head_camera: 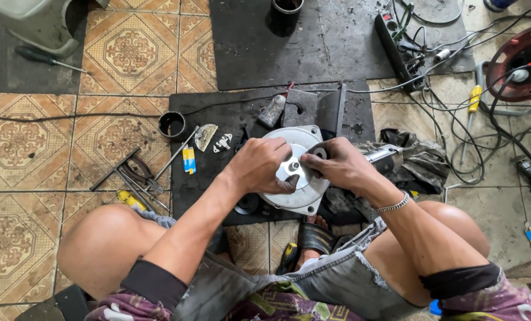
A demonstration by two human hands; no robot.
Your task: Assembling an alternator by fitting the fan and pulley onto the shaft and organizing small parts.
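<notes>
Person squats on tiled floor (21, 148), knees wide, both hands on a round silver metal housing (304, 193) that lies flat on a black rubber mat (229, 113) between the feet. Left hand (259, 166) presses down on the housing's left face, grip closed over its rim and hub. Right hand (336, 163) pinches a small dark ring (319, 153) at the centre, grip narrow. Bracelet (394, 205) on right wrist. Grey rag (417, 157) just right of the housing. Pliers (137, 172) and black cup (171, 125) lie left. Tangled cables (455, 113) and red reel (524, 62) upper right
</notes>
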